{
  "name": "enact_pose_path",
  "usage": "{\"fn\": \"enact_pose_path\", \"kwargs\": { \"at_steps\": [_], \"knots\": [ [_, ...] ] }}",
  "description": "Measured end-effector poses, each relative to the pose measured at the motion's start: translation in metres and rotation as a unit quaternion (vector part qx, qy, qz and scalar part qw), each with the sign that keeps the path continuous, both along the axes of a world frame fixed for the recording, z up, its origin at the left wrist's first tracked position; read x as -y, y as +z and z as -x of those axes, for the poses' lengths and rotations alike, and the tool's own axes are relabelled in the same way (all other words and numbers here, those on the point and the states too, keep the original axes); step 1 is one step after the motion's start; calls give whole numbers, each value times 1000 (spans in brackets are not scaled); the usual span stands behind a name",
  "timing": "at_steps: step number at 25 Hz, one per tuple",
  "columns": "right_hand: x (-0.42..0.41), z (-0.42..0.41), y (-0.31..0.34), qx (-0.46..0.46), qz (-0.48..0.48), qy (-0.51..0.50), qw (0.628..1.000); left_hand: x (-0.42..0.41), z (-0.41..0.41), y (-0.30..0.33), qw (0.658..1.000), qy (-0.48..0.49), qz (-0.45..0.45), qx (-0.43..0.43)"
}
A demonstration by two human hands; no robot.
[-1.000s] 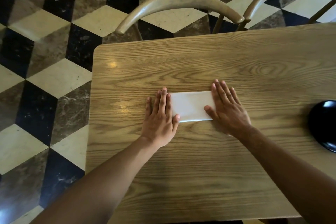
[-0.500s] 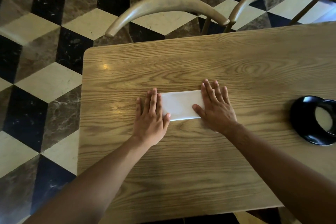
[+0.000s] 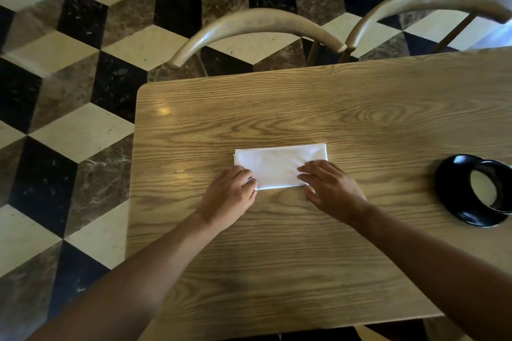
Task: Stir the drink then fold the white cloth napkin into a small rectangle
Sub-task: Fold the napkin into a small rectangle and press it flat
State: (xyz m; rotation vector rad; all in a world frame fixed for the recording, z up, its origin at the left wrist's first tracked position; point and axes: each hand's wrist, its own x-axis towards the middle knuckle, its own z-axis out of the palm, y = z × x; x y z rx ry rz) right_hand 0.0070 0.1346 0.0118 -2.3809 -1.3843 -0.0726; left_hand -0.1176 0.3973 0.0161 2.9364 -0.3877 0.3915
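1. At the middle of the desk [image 3: 332, 257] lay the white cloth napkin [image 3: 279, 165], already folded into a long, flat rectangle, its near edge running between my two hands.
2. My left hand [image 3: 228, 196] sat at the napkin's near-left corner with the fingers curled down onto the cloth. I could not tell whether they pinched the corner or only pressed on it.
3. My right hand [image 3: 331, 191] rested at the near-right corner, fingers loosely spread and lying over the edge, gripping nothing that I could see.
4. I judged the step in hand to be one more fold, and that the drink had already been stirred. To do it well I would lift both near corners together, carry them level to the far edge, line the corners up and then press along the new crease from the middle outward.
5. The risk, as I read it, was the stacked layers sliding out of line, since the left end already showed several thin edges.
6. The cloth looked smooth, thin and matte, with crisp, straight edges and faint soft creases across its top.
7. The desk was pale wood with strong wavy grain, a slight sheen and rounded corners.
8. Well apart to the right stood a glossy black cup [image 3: 479, 191] holding a pale drink.
9. Beyond the desk curved two bentwood chair backs [image 3: 257, 23], above a floor [image 3: 69, 133] of black, cream and brown marble tiles.
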Motion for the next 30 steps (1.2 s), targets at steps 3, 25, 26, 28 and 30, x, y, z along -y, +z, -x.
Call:
{"fn": "enact_pose_path", "kwargs": {
  "at_steps": [3,25,26,28,30],
  "knots": [
    [-1,-2,3,29,-10,12,999,1,-6,4,999,-9,-45,1],
    [-73,-31,25,-310,53,-96,944,64,66,35,477,439,664,-373],
    [-76,-24,22,-290,49,-95,951,69,69,34,456,445,674,-373],
    [-74,-10,24,-248,-3,-113,962,76,74,35,415,461,691,-372],
    [-59,9,29,-201,-54,-101,973,82,75,37,379,474,703,-371]
  ]
}}
